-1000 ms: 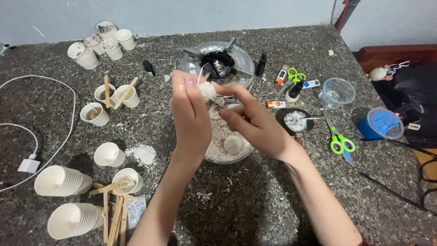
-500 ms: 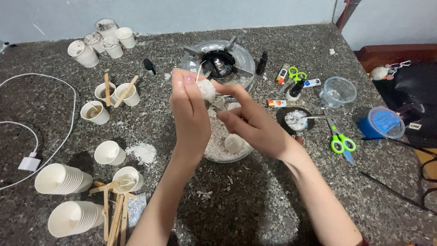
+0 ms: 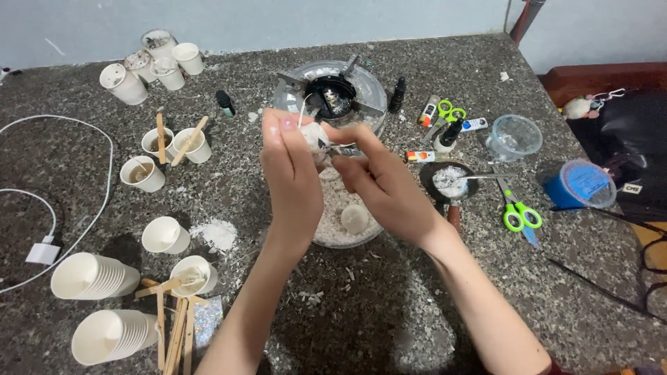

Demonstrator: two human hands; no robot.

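Head view: left hand [image 3: 292,170] and right hand [image 3: 385,184] pinch one small white lump [image 3: 313,135] together, fingers closed, above a bowl [image 3: 333,232] of white flakes.

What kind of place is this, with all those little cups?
Probably a home craft table, perhaps for candle making: a speckled stone counter holds stacked paper cups, a small burner, and a bowl of white flakes under both hands.

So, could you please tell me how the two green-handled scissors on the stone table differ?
The green-handled scissors behind the hands lie among small bottles near the stove; the green-handled scissors to the right lie alone, handles nearer the camera, and show a longer blade. Both lie flat.
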